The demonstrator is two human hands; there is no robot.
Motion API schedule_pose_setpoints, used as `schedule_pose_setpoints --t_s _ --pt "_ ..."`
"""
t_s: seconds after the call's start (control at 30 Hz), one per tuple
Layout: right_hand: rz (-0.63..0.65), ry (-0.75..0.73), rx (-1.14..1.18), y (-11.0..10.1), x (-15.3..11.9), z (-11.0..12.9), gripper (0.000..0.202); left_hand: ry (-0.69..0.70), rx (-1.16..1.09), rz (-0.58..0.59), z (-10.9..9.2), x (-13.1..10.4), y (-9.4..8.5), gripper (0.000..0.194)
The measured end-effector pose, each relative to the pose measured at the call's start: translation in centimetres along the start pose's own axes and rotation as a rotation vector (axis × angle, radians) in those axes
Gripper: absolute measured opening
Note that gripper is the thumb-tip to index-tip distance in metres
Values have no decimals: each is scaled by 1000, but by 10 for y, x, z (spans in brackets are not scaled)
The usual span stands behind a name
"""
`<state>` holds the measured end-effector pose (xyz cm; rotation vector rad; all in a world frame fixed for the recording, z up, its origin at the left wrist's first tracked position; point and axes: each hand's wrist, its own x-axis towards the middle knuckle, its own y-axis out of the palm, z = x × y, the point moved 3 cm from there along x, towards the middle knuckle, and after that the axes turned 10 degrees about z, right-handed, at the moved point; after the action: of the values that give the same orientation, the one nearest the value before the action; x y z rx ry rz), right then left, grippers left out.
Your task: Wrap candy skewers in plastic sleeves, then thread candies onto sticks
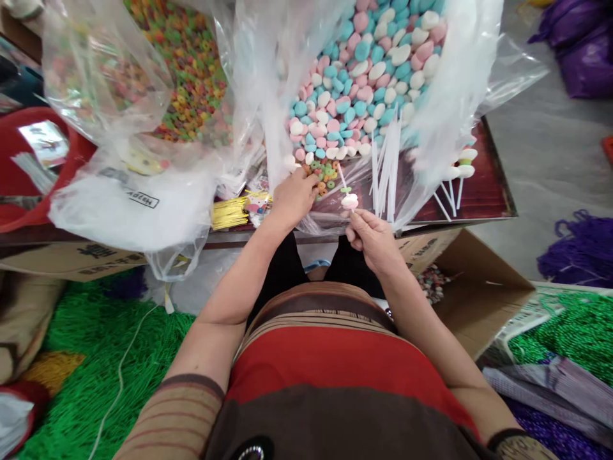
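Observation:
My right hand (pixel 371 236) pinches the lower end of a thin white stick. Threaded on the stick are pale pink and white marshmallow candies (pixel 350 202) and a green ring candy (pixel 345 190), with the bare pink-white tip pointing up and away. Over a small pile of coloured ring candies (pixel 327 171) reaches my left hand (pixel 294 195), fingers bent and slightly apart, fingertips touching the rings. Loose white sticks (pixel 387 172) lie just beyond my right hand. Behind both hands, a large clear bag spills pink, blue and white marshmallows (pixel 357 83).
Finished candy sticks (pixel 457 171) lie at the table's right end. Yellow twist ties (pixel 230 214), a white plastic bag (pixel 129 198) and a red basin (pixel 43 169) are on the left. Behind is a bag of ring candies (pixel 191 70). An open cardboard box (pixel 483 281) stands low right.

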<state>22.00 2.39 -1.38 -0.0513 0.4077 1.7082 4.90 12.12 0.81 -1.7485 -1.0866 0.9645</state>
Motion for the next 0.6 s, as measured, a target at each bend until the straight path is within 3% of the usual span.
schedule_pose_setpoints --t_s 0.1,0.2,0.3,0.37,0.47,0.6 --pt "-17 0 -22 -2 -1 1 51 4 14 59 -1 -3 -6 22" --pt "-21 -6 -65 -5 -4 0 52 16 -136 -29 7 -6 -9 12" --pt "6 -4 -136 -5 -8 1 50 -5 -515 -188 14 -7 -10 6" --pt "29 -13 -200 -2 -11 4 48 -8 -862 -235 13 -8 -9 6" --pt "44 -48 -294 2 -13 10 46 42 -1294 -184 5 -8 -5 11" --pt "33 -70 -364 4 -15 16 47 122 -1516 -135 -3 -11 -3 26"
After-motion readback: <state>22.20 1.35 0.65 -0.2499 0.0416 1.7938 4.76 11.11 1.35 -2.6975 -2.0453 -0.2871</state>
